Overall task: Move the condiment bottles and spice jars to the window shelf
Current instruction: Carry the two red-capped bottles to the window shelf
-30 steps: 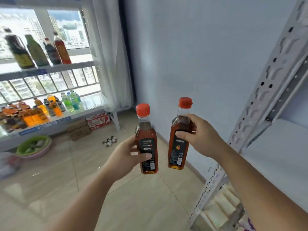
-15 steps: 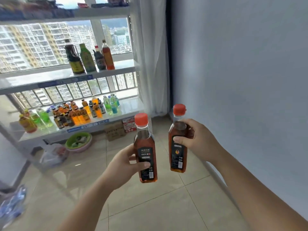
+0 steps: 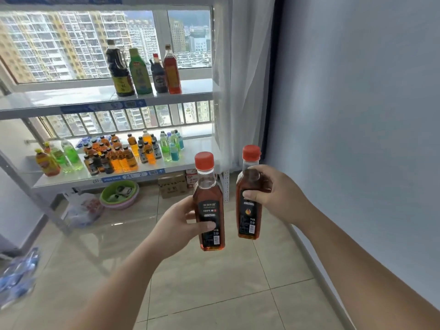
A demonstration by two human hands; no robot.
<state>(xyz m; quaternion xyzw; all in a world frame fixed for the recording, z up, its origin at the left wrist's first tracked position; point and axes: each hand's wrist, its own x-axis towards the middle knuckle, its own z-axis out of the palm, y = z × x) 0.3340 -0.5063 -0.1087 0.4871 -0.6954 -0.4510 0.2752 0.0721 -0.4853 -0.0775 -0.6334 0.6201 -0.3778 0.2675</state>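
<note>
I hold two upright red-capped bottles of amber-brown liquid with black labels. My left hand [image 3: 177, 228] grips the left bottle [image 3: 209, 206] around its lower body. My right hand [image 3: 273, 194] grips the right bottle [image 3: 248, 210] near its shoulder. Ahead stands the window shelf [image 3: 71, 103], a white metal rack before the window. Its upper board carries several tall condiment bottles [image 3: 142, 72]. Its lower board [image 3: 197, 148] carries many small drink and sauce bottles [image 3: 114, 153].
A blue-grey wall [image 3: 357, 115] runs along my right, with a white curtain [image 3: 235, 79] at the corner. Under the rack sit a green and pink basin [image 3: 120, 195], cardboard boxes [image 3: 173, 185] and a plastic bag [image 3: 82, 209]. Blue-wrapped packs [image 3: 16, 279] lie at the far left on the tiled floor.
The view has swung left and moved closer to the window rack, which now fills the upper left. The grey rack on my right has left the frame. Both hands still hold their bottles.
</note>
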